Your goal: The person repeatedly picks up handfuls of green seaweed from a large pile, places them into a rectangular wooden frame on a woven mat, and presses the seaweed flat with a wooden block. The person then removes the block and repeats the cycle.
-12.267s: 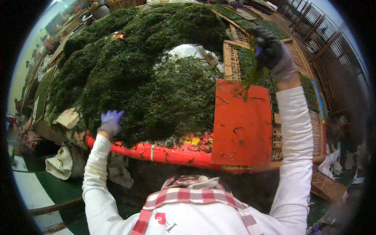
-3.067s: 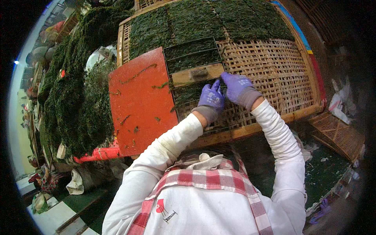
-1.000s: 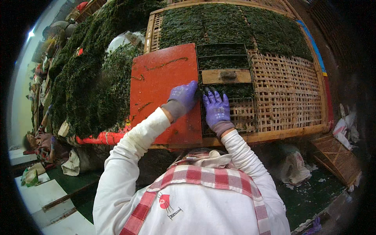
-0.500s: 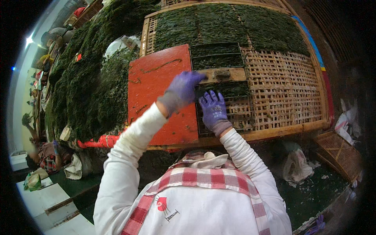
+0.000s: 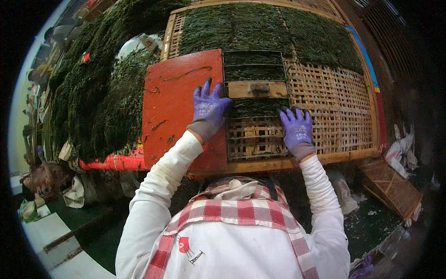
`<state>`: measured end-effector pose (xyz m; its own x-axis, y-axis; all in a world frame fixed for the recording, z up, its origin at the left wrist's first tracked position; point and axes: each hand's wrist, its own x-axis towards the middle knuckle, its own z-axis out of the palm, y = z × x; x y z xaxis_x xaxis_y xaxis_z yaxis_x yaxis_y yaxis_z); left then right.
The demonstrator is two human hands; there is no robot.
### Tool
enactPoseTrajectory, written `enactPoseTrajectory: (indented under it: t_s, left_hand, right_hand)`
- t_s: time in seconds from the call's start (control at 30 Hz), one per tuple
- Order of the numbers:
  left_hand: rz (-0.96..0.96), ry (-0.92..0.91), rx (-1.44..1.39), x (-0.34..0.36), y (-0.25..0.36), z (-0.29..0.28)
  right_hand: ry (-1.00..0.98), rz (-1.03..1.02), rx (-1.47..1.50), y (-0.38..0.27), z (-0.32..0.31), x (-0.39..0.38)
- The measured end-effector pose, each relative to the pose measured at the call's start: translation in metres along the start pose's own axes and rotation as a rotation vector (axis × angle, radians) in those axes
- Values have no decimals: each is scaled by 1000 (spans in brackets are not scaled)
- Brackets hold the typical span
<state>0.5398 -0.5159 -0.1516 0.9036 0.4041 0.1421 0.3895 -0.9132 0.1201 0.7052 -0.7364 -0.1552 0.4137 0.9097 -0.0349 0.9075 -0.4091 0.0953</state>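
Observation:
My left hand [image 5: 207,111], in a purple glove, rests with fingers spread on the right side of a red board [image 5: 183,93], its thumb at a thin metal frame [image 5: 255,117]. My right hand [image 5: 297,132], gloved alike, lies open over the frame's right edge and the woven bamboo rack [image 5: 334,102]. Stringy dark green seaweed [image 5: 258,107] fills one slot of the frame between my hands. A flat wooden press block [image 5: 239,89] with a knob on top sits one slot farther away; more seaweed shows in the slots beyond. Bamboo weave shows through the nearest slots.
A large seaweed heap [image 5: 95,88] lies left of the board, with a white plastic bag [image 5: 139,45] in it. Pressed seaweed sheets [image 5: 232,28] cover the rack's far part. Another person [image 5: 49,179] is at the lower left. A wooden crate [image 5: 392,186] stands at the right.
My hands have moved apart: the left from the frame back onto the red board, the right across to the frame's right side. The wooden press block stays in its slot.

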Motion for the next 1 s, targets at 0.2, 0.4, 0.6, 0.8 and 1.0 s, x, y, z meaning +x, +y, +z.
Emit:
enactPoseTrajectory:
  t_s: [0.2, 0.4, 0.6, 0.8, 1.0]
  left_hand:
    - [-114, -54, 18, 10, 3, -8]
    - [-123, 350, -144, -27, -57, -44]
    - [-429, 243, -203, -116, -114, -37]
    - [-410, 230, -125, -137, -160, -30]
    - [-732, -7, 228, -166, -282, -34]
  right_hand:
    - [316, -159, 132, -17, -29, 60]
    - [117, -196, -7, -29, -42, 110]
    - [-33, -325, -42, -37, -25, 81]
    - [108, -337, 229, -41, -12, 77]
    - [43, -110, 175, -48, -33, 65]
